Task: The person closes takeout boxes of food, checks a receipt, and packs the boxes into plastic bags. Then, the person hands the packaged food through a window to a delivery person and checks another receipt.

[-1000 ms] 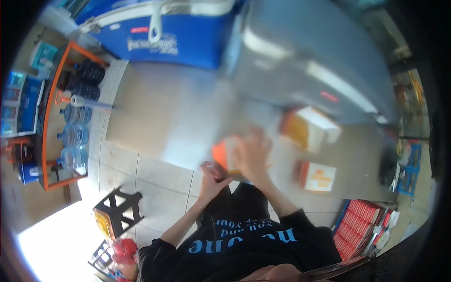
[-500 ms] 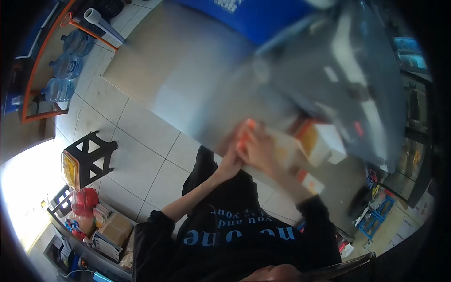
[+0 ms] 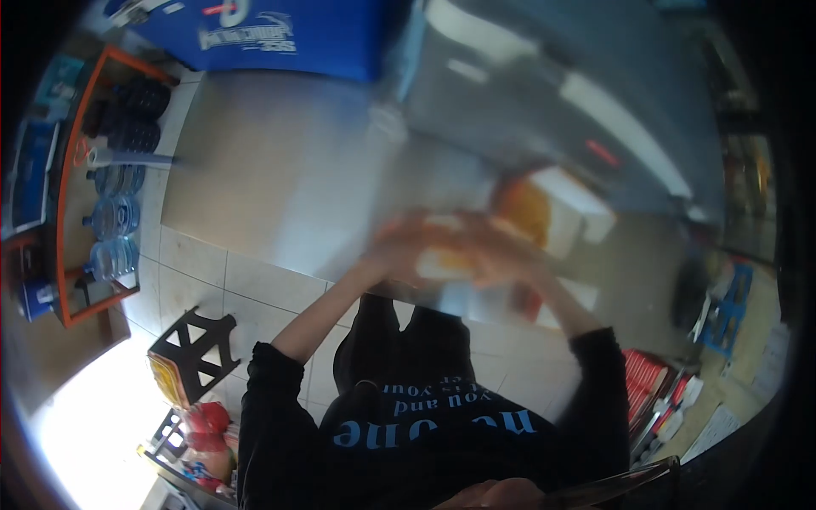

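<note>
In the head view, my left hand and my right hand are raised over the near edge of a grey metal table. Between them is a small white and orange box, gripped from both sides. Motion blurs the fingers and the box, so its print cannot be read. An open carton with yellow-orange contents stands just beyond my right hand. Behind my right forearm, a smaller white and orange box is partly hidden.
A blue chest and a large grey machine-like body stand behind the table. An orange-framed rack with water bottles is at the left. A black stool stands lower left, red packs lower right.
The view has swung back toward the blue chest and rack. My hands, close together half a second ago, are now farther apart, with the box between them.
</note>
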